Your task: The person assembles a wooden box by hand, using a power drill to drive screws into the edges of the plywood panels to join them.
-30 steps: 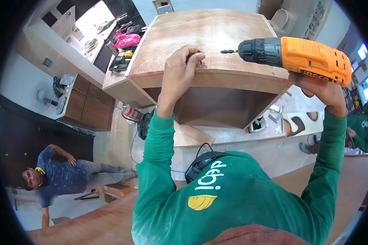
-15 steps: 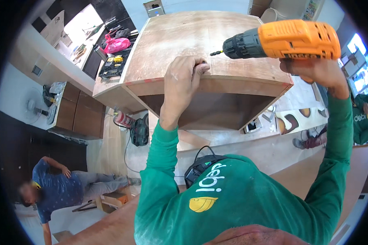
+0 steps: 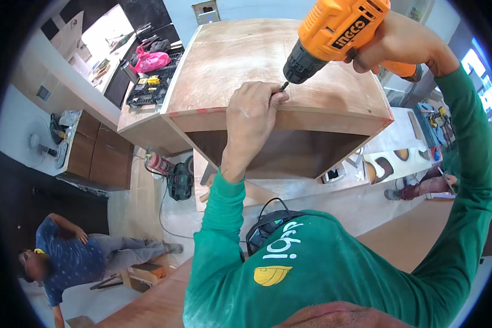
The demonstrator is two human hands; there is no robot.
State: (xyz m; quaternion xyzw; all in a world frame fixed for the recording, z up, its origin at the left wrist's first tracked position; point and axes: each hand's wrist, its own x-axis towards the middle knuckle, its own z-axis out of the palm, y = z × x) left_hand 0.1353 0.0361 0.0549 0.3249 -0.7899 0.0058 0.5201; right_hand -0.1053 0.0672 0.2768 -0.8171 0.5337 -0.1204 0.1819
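Note:
My right hand (image 3: 393,46) is wrapped round the handle of an orange and black cordless drill (image 3: 331,33). The drill tilts down to the left over a plywood cabinet (image 3: 229,52), its short dark bit (image 3: 285,86) ending at the fingertips of my left hand (image 3: 251,112). That hand rests near the front edge of the cabinet's top panel, thumb and forefinger pinched together. Whatever sits between them is too small and covered to make out. Below the front rail, the cabinet's front is an open hollow.
Left of the cabinet, a surface holds a black tool case (image 3: 147,90) and a pink plastic bag (image 3: 152,59). A red cylinder (image 3: 158,163) and a dark green machine (image 3: 180,180) stand on the floor. One person (image 3: 74,246) stands at left; another (image 3: 437,183) is at right.
The drill has swung from nearly level to tilted downward, and its bit has come to my left fingertips. My right hand has risen with it. The left hand has shifted slightly right.

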